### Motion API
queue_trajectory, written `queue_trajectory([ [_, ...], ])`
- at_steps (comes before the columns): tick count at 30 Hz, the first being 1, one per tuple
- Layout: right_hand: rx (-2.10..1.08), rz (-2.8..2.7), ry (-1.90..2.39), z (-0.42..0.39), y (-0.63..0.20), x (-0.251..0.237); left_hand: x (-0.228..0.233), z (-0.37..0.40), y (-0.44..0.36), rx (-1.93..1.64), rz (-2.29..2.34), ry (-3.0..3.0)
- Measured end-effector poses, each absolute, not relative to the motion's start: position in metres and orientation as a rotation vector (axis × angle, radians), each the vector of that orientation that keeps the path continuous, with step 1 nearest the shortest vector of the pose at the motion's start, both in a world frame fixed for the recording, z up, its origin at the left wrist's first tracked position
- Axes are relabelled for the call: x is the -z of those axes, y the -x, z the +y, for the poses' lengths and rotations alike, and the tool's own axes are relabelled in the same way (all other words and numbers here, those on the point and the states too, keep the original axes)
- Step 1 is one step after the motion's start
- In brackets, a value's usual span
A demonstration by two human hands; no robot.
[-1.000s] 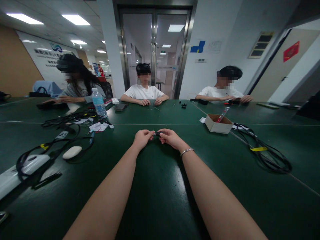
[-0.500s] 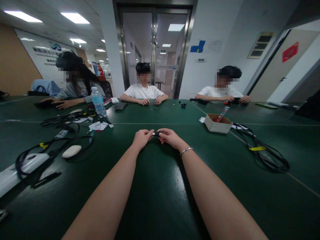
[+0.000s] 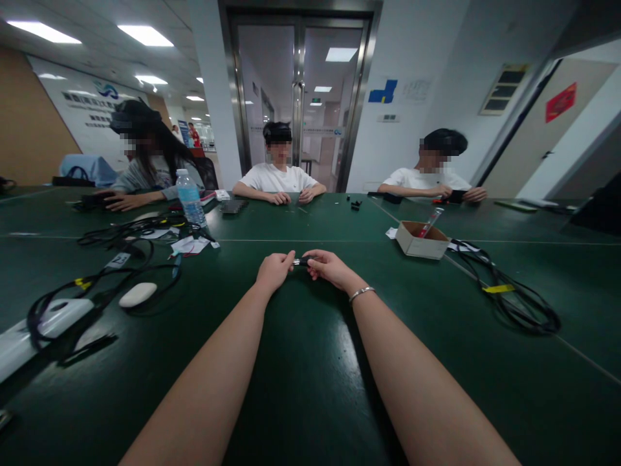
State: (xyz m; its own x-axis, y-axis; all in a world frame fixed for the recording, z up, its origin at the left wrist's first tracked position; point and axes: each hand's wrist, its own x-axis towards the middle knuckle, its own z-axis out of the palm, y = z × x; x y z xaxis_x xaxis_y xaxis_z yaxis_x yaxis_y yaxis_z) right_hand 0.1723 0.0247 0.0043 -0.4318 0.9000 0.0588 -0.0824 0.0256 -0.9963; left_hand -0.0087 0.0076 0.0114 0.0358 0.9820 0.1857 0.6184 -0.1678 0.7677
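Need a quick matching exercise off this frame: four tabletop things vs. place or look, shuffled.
1. small piece
2. bottle
3. open box
4. coiled cable at right

A. wears a yellow tag
B. between the left hand and the right hand
C. has a partly red item sticking out
D. clear, with a blue label

Pairs: 1-B, 2-D, 3-C, 4-A
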Motion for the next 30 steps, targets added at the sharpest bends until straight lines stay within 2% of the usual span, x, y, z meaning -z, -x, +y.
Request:
queue_trajectory([
  [30, -1.561, -1.517, 0.810, 0.0240, -0.1730, -0.0058, -0.0148, 0.0090, 0.0077, -0.946, 1.648, -1.796],
])
